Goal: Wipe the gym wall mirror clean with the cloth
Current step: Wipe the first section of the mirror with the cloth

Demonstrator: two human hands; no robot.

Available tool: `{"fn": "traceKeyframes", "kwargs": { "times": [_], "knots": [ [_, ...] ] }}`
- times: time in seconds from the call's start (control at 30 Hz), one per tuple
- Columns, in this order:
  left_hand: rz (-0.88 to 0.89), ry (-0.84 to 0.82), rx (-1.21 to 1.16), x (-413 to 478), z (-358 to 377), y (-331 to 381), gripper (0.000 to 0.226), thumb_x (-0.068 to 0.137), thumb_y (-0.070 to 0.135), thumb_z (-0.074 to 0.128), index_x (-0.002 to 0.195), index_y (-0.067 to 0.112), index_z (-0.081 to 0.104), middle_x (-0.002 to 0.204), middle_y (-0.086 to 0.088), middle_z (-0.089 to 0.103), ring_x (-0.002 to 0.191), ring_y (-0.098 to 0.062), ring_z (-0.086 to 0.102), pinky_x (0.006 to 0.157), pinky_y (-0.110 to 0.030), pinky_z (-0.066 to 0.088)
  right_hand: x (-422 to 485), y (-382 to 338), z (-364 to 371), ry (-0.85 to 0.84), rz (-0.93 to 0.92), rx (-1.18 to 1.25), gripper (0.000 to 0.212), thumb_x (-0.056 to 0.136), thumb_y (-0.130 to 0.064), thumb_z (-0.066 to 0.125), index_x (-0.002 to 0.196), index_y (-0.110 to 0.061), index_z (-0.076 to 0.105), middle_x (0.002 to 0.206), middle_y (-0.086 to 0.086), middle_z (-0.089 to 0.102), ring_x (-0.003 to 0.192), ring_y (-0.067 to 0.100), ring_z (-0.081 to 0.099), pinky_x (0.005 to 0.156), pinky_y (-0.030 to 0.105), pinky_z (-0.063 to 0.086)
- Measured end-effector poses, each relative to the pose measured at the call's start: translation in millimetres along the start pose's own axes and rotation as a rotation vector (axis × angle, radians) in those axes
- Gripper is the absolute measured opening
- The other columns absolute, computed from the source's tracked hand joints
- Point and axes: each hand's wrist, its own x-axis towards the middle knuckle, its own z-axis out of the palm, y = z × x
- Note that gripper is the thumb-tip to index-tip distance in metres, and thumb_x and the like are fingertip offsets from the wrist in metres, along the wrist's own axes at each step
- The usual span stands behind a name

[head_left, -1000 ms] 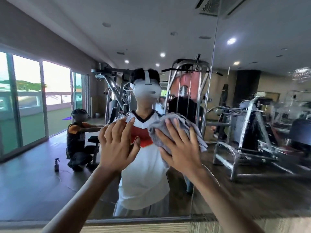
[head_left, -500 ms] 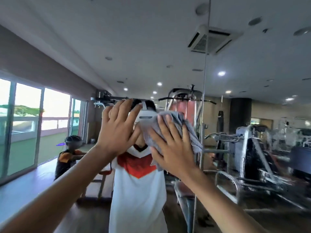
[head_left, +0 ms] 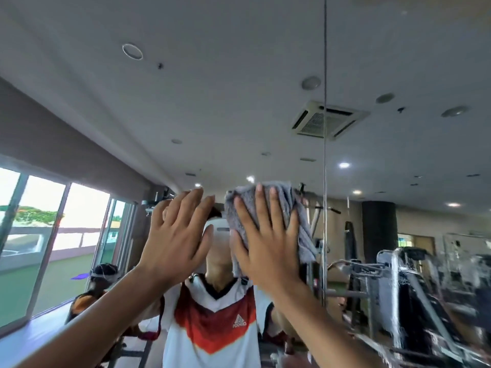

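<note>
The wall mirror (head_left: pixel 239 102) fills the whole view and reflects the gym ceiling and machines. My right hand (head_left: pixel 268 243) presses a folded grey cloth (head_left: pixel 292 205) flat against the glass with straight, spread fingers, just left of the vertical seam (head_left: pixel 324 155) between two mirror panels. The cloth sticks out above and to the right of my fingers. Beside it on the left, my left hand (head_left: pixel 176 235) lies flat on the glass with fingers spread and nothing in it. My own reflection in a white and red shirt (head_left: pixel 212 328) stands behind both hands.
Wet streaks smear the right mirror panel (head_left: pixel 398 301) over the reflected weight machines. In the reflection a second person (head_left: pixel 98 282) crouches at lower left near the tall windows (head_left: pixel 39 235).
Both hands have slid upward on the mirror, the right one carrying the cloth with it. My view has tilted up, so more reflected ceiling shows and the floor is gone.
</note>
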Motion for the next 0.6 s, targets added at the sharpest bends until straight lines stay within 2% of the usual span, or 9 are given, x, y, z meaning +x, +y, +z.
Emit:
{"fn": "traceKeyframes", "kwargs": {
  "times": [0.07,0.13,0.2,0.3,0.37,0.43,0.5,0.6],
  "knots": [
    [0.021,0.007,0.003,3.0,1.3,-3.9,0.058,0.099,0.042,0.028,0.142,0.011,0.052,0.146,-0.014,0.049,0.134,-0.033,0.043,0.107,-0.052,0.028,-33.6,6.3,-2.8,-0.039,-0.236,-0.027,0.063,0.096,-0.052,0.04,0.155,-0.032,0.031,0.165,0.007,0.021,0.15,0.029,0.025,0.111,0.065,0.029],
    [0.055,0.005,0.009,8.2,0.7,-7.5,0.058,0.1,0.042,0.028,0.144,0.01,0.049,0.149,-0.015,0.047,0.137,-0.033,0.042,0.109,-0.052,0.026,-55.1,33.2,-5.0,-0.064,-0.31,-0.046,0.064,0.096,-0.051,0.041,0.156,-0.034,0.028,0.166,0.002,0.018,0.149,0.024,0.029,0.112,0.062,0.026],
    [0.083,0.012,0.02,16.1,-0.2,-12.0,0.059,0.1,0.04,0.029,0.147,0.01,0.046,0.154,-0.016,0.043,0.142,-0.032,0.04,0.11,-0.052,0.025,-54.3,66.3,-3.4,-0.049,-0.181,-0.044,0.062,0.098,-0.052,0.035,0.157,-0.034,0.023,0.167,-0.001,0.013,0.152,0.022,0.018,0.115,0.06,0.02],
    [0.12,0.022,0.01,34.5,-1.3,-16.8,0.059,0.099,0.037,0.029,0.149,0.011,0.045,0.157,-0.015,0.038,0.145,-0.031,0.036,0.111,-0.053,0.023,-5.7,89.7,-1.9,-0.031,0.167,-0.017,0.059,0.101,-0.054,0.021,0.156,-0.032,0.021,0.166,0.003,0.015,0.153,0.025,0.012,0.119,0.059,0.015],
    [0.141,0.043,0.003,50.9,-2.7,-18.4,0.057,0.097,0.035,0.031,0.146,0.012,0.049,0.155,-0.014,0.041,0.143,-0.032,0.039,0.109,-0.053,0.023,41.6,75.0,-4.7,-0.002,0.323,-0.002,0.062,0.1,-0.054,0.017,0.156,-0.03,0.018,0.166,0.007,0.014,0.153,0.029,0.011,0.119,0.061,0.013],
    [0.139,0.073,0.001,66.9,-4.6,-20.7,0.054,0.096,0.033,0.032,0.143,0.014,0.052,0.154,-0.013,0.044,0.141,-0.031,0.04,0.108,-0.052,0.024,73.8,46.0,-4.6,-0.034,0.365,0.014,0.064,0.098,-0.056,0.01,0.156,-0.03,0.006,0.166,0.009,0.003,0.153,0.03,0.001,0.119,0.063,0.007],
    [0.121,0.087,-0.002,79.5,-7.1,-24.8,0.052,0.096,0.032,0.032,0.141,0.016,0.052,0.153,-0.012,0.044,0.141,-0.031,0.04,0.107,-0.052,0.024,77.4,17.2,-2.8,-0.028,0.263,0.023,0.064,0.098,-0.055,0.016,0.156,-0.03,0.007,0.166,0.009,0.003,0.153,0.03,0.001,0.119,0.062,0.005],
    [0.128,0.119,-0.01,89.6,-9.0,-30.1,0.051,0.095,0.031,0.033,0.138,0.015,0.055,0.149,-0.014,0.048,0.138,-0.032,0.042,0.105,-0.052,0.026,40.0,6.1,-4.7,-0.032,-0.041,0.004,0.061,0.1,-0.052,0.031,0.156,-0.032,0.022,0.166,0.005,0.017,0.154,0.026,0.011,0.117,0.06,0.015]
  ]
}}
